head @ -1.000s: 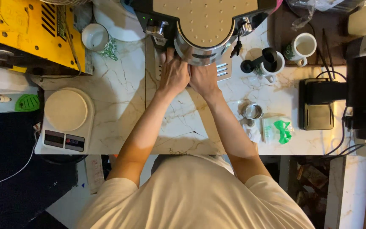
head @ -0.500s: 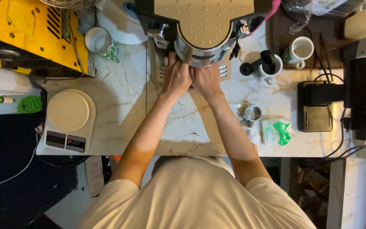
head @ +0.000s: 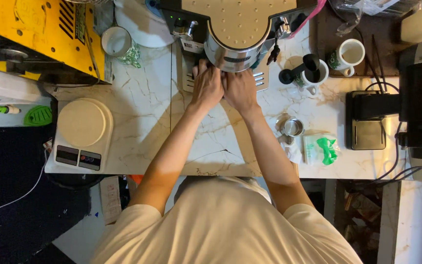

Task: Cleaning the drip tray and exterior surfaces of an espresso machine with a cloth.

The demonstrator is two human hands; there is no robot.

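Since a second ago nothing has shifted: the espresso machine [head: 238,29], brushed steel with a perforated beige top, stands at the far edge of the marble counter [head: 137,117]. The left hand [head: 206,88] and right hand [head: 240,90] stay pressed together under its rounded front. Fingertips are tucked beneath it, so their grip cannot be told; a round white scale [head: 81,124] sits well left.

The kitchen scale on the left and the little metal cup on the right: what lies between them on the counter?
In the head view, the person's two forearms cross the marble counter between the kitchen scale and the metal cup; nothing else lies there.
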